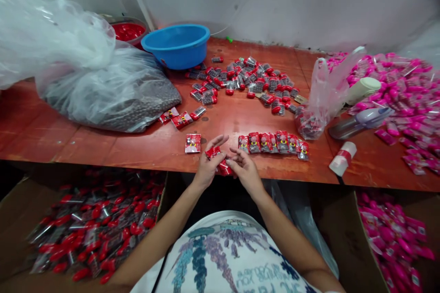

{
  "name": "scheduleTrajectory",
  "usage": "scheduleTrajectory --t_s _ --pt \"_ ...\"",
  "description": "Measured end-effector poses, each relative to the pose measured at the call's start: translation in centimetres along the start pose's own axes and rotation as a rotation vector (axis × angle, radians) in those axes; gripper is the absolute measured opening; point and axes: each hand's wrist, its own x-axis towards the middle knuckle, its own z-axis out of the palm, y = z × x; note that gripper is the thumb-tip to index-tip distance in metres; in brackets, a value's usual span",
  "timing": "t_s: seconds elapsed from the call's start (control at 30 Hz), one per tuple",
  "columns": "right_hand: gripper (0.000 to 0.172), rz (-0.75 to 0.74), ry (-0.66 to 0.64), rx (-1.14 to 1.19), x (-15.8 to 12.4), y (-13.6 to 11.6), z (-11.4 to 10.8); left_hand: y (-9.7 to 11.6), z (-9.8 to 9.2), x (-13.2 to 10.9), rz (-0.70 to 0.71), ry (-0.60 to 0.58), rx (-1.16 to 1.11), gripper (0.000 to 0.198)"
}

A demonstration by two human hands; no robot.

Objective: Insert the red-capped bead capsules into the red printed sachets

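Note:
Just past the table's front edge, my left hand is closed around a small red packet, its thumb across the front and its fingers behind. My right hand pinches at the packet's right side with thumb and fingertips. Whether the red in my hands is one packet or two I cannot make out. A red and white printed packet lies flat to the left of my hands. To their right runs a row of red and dark packets, standing close side by side.
Behind my hands are a pile of red-capped clear containers and a blue basin. A big plastic bag of dark grains fills the left. Pink packets, a small clear bag and a paper roll sit right. Boxes stand below the table edge.

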Motion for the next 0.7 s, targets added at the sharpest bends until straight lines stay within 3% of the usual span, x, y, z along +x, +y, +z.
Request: scheduleTrajectory --t_s 0.17,0.33,0.43,0.57,0.7 --pt "0.05 0.003 0.082 0.151 1.1 -0.2 0.0 -0.6 -1.3 0.8 0.016 0.2 -0.075 0.046" --pt "0.048 -0.125 0.157 -0.057 1.7 -0.3 -1.4 -0.9 -1.9 0.9 -0.162 0.379 -0.175 0.047" --pt "0.045 -0.28 0.199 -0.389 1.7 -0.4 -1.0 -1.0 -1.0 0.7 -0.206 0.346 -0.279 0.047" --pt "0.046 -0.502 -0.013 -0.747 1.6 -0.5 0.6 -1.3 -0.2 0.7 -0.352 0.191 -0.454 0.037" --pt "0.046 -0.632 -0.163 -0.799 1.0 -0.4 1.7 -1.2 -0.9 0.7 -0.414 0.076 -0.552 0.052"
